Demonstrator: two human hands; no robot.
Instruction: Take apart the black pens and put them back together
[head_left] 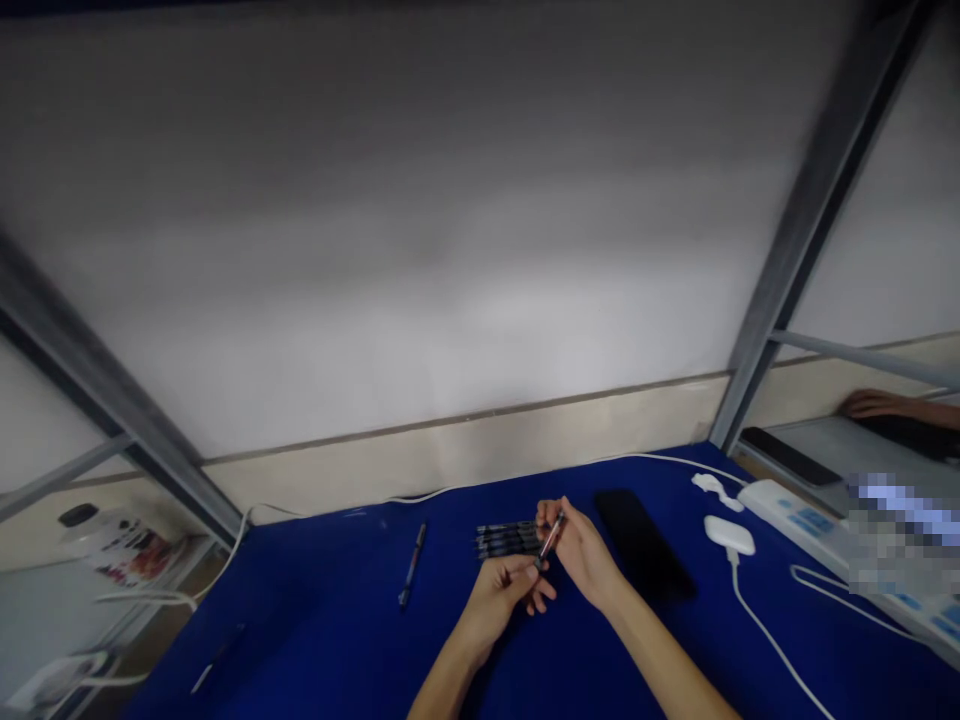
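Between my two hands is a slim pen [551,538], slanted with its upper end to the right. My left hand [499,595] pinches the pen's lower end between thumb and finger. At the upper end, the fingers of my right hand [576,550] close on it. Just behind my hands several dark pens [499,540] lie side by side in a row, their right ends partly hidden by my fingers. Another pen [412,565] lies alone to the left on the blue tabletop [322,610]. Farther left, near the front, is a thin dark stick-like piece with a pale tip [201,680].
Right of my hands lies a black phone [643,545]. Beyond it are a white earbud case [729,535] on a cable and a white power strip [795,520]. A bottle [120,545] stands at left. Another person's hand [877,403] rests at far right. Metal posts [795,220] flank the table.
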